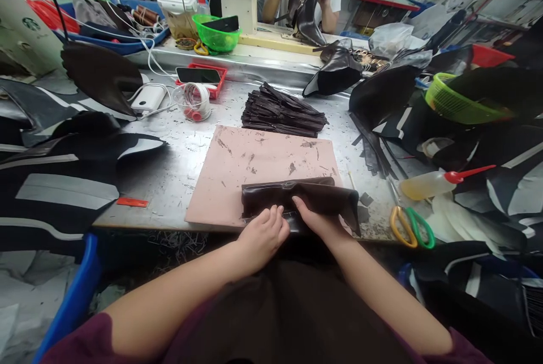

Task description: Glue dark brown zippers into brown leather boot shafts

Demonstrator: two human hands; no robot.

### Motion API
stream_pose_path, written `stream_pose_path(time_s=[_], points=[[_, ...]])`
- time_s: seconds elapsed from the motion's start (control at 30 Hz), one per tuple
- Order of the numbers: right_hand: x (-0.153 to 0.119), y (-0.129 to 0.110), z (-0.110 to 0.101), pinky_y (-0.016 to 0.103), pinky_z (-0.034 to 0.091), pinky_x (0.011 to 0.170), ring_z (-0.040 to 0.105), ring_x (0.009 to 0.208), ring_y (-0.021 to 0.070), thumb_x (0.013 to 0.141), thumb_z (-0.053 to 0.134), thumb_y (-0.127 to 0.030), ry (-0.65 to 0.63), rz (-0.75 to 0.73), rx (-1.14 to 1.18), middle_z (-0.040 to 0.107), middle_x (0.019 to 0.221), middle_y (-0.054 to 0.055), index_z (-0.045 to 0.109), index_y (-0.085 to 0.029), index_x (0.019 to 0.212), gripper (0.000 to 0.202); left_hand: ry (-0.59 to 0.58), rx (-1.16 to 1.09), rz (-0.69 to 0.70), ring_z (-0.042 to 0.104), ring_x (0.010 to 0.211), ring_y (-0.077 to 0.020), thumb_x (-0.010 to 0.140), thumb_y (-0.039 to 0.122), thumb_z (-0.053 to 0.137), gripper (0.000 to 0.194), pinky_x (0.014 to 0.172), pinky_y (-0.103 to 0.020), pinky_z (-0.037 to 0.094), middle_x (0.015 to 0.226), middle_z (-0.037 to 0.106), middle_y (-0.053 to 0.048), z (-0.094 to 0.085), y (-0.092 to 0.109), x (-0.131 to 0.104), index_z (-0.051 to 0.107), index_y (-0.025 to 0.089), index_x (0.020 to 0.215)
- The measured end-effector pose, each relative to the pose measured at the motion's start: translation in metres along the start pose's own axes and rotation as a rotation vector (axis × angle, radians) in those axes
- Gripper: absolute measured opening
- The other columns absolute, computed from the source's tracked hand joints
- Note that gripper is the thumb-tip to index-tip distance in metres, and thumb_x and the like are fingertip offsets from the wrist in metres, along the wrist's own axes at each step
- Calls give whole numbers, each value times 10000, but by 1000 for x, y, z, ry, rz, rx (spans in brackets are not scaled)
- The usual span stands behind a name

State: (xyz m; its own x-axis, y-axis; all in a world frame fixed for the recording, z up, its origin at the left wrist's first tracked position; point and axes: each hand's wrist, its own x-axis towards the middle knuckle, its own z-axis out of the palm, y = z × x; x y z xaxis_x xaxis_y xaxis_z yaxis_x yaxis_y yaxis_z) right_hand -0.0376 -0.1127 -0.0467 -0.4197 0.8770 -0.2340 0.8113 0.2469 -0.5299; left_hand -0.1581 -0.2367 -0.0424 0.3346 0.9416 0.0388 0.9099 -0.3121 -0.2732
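Hands both on dark brown leather piece [297, 197] at near edge of pink cutting mat [254, 166]. Left hand [263, 234] fingers together, pressing flat. Right hand [318, 219] palm down on it; grip unclear. Scissors [411, 225] lie right of the mat.

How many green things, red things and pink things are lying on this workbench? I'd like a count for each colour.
Green: 3, the green bowl, the green basket and one scissor handle.
Red: 3, the red tray, the glue bottle's red nozzle and a red strip.
Pink: 1, the pink mat under the dark leather piece that both hands press.
Total: 7
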Motion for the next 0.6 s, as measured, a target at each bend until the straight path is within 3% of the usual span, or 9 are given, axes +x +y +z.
stream_pose_path(time_s=[0.07, 0.2, 0.37, 0.47, 0.6], points=[[-1, 0, 7, 384, 287, 1030, 392, 1224, 269, 762, 431, -580, 32, -15, 25, 517, 1251, 108, 522, -174, 1196, 602, -21, -15, -8, 509, 1070, -304, 848, 293, 387, 348, 842, -375, 360, 1202, 514, -204, 0, 2, 4, 509, 80, 1095], [-2, 2, 11, 406, 266, 1042, 380, 1234, 261, 751, 463, -567, 84, -26, 121, 544, 1211, 116, 534, -169, 1165, 578, -95, -50, -10, 516, 1045, -333, 828, 337, 433, 486, 798, -400, 379, 1283, 446, -185, -3, 5, 12, 384, 125, 1263], [9, 17, -26, 460, 420, 913, 503, 1101, 342, 567, 671, -557, -39, 215, 203, 573, 1150, 187, 562, -120, 1113, 709, -135, -62, -9, 523, 1012, -315, 827, 302, 430, 484, 800, -403, 377, 1290, 432, -205, -8, 3, 18, 393, 73, 1251], [15, 24, -47, 398, 476, 856, 567, 1022, 298, 601, 682, -468, -16, 41, 345, 629, 1063, 134, 585, -155, 1056, 560, -105, -52, 23, 477, 1092, -308, 812, 324, 450, 496, 895, -405, 334, 1267, 443, -234, -9, 2, 20, 416, 34, 1213], [18, 25, -47, 386, 479, 845, 594, 972, 272, 672, 625, -399, 27, -111, 383, 649, 998, 115, 599, -160, 975, 387, -110, -80, 10, 433, 1144, -350, 788, 383, 482, 550, 895, -401, 342, 1258, 438, -252, -10, 5, 23, 425, 15, 1193]])
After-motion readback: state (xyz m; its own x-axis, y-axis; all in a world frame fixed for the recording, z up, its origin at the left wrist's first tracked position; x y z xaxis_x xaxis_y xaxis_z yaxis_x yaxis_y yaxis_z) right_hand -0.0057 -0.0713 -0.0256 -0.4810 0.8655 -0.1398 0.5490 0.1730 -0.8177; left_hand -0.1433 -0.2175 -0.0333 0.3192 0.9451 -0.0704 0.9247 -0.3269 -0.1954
